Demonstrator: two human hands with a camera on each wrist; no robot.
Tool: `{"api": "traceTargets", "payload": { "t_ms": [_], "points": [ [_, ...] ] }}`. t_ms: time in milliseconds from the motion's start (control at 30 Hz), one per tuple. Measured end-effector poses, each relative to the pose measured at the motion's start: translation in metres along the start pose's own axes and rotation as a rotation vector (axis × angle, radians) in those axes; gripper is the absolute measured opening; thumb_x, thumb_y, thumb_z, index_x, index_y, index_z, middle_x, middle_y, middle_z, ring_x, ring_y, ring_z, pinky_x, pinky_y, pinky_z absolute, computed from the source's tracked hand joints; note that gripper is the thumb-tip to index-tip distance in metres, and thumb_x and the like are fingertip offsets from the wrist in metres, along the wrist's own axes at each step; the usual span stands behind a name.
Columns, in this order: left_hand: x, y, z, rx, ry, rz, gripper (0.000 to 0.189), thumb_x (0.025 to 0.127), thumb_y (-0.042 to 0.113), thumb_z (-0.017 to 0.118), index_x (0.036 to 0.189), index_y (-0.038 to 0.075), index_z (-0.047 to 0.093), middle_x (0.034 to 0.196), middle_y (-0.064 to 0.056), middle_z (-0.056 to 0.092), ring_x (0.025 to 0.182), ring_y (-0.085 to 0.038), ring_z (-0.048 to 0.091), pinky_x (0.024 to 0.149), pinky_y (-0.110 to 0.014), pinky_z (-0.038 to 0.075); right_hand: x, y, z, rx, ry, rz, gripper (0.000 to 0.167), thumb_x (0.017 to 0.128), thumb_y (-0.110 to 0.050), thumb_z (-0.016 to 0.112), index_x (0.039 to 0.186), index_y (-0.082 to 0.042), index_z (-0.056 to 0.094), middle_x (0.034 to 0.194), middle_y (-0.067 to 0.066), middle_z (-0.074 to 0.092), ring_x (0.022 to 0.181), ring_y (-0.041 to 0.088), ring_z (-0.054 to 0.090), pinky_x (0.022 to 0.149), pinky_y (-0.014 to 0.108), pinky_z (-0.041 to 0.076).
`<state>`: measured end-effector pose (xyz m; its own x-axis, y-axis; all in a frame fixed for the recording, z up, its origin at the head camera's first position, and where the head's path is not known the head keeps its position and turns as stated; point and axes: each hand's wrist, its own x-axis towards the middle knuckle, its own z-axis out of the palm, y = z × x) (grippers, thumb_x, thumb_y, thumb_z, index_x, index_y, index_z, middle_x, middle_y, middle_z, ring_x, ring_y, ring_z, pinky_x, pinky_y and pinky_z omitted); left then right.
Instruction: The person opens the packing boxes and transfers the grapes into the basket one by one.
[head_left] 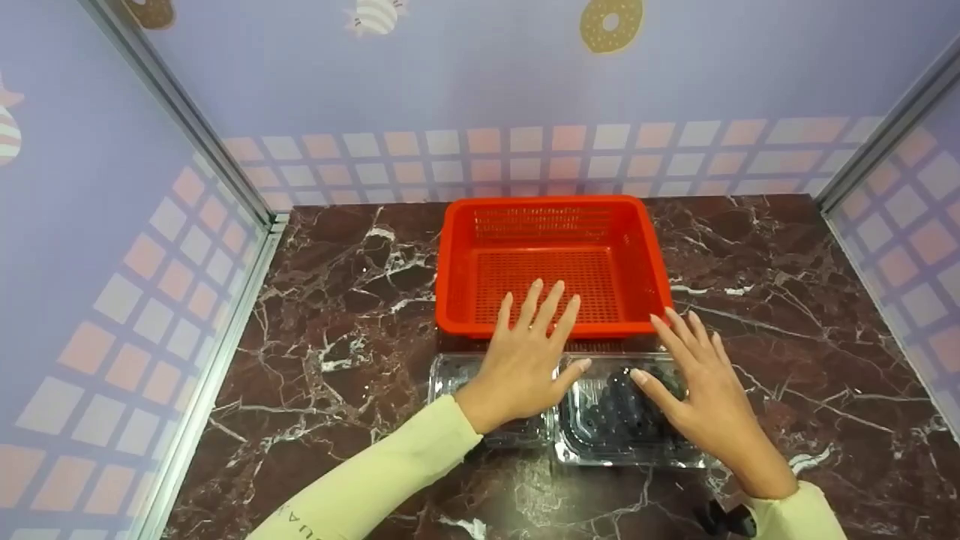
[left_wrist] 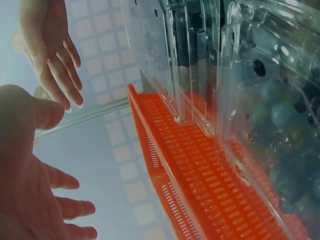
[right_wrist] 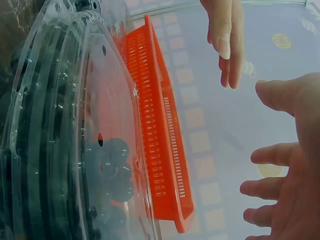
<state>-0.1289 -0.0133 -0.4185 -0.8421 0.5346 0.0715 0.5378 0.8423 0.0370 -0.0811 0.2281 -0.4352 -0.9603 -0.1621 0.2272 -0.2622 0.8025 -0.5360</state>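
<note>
Two clear plastic clamshell boxes stand side by side on the table. The right box (head_left: 615,420) has dark round fruit (left_wrist: 285,120) inside, which looks like grapes. My left hand (head_left: 525,367) is over the left box (head_left: 454,367) with its fingers spread, hiding much of that box; its fingertips overlap the near rim of a red plastic basket (head_left: 442,270) in the head view. Above the right side of the right box is my right hand (head_left: 709,397), its fingers straight and apart. Both hands hold nothing, and the wrist views show them off the boxes.
The basket has slotted walls and a mesh floor, and stands just behind the boxes. A small black object (head_left: 727,517) lies by the right sleeve. Patterned panels (head_left: 480,90) border the dark marbled table (head_left: 337,315) at the back and both sides.
</note>
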Motion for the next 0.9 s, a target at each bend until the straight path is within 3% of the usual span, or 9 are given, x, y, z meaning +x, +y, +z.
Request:
{"api": "traceTargets", "payload": {
  "t_ms": [900],
  "points": [
    [0.002, 0.014, 0.011, -0.009, -0.027, 0.049, 0.078, 0.096, 0.064, 0.031, 0.157, 0.020, 0.009, 0.165, -0.006, 0.004, 0.152, -0.031, 0.002, 0.120, -0.058, 0.010, -0.015, 0.014, 0.004, 0.059, 0.014, 0.063, 0.070, 0.090, -0.038, 0.065, 0.150, -0.018, 0.036, 0.157, 0.017, 0.030, 0.148, 0.042, 0.014, 0.117, 0.064, 0.005]
  ]
}}
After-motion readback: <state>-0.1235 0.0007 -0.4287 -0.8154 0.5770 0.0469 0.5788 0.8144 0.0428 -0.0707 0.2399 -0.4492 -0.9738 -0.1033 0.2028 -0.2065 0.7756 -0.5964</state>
